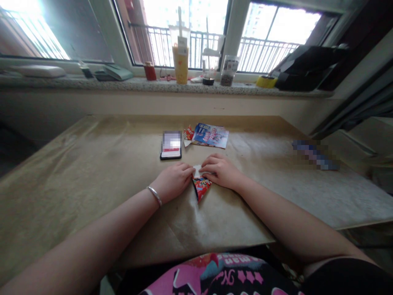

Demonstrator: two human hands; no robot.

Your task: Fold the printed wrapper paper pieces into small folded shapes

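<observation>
A small piece of folded paper (202,187), printed red and multicoloured with a white part at its top, lies on the table with a point facing me. My left hand (174,179), a silver bangle at its wrist, pinches the left edge of the paper. From the other side my right hand (223,171) presses bent fingers onto the paper's upper right edge. The fingertips partly cover the white part. Just beyond the hands are a phone (171,146) with its screen lit and a stack of printed sheets (211,136).
A red and white folded paper piece (188,134) touches the stack's left side. The table (107,172) has a tan cover. At the right lies a blurred, bluish long object (315,155). On the windowsill (159,85) stand a yellow drink cup (181,61), several containers and a black box (302,67).
</observation>
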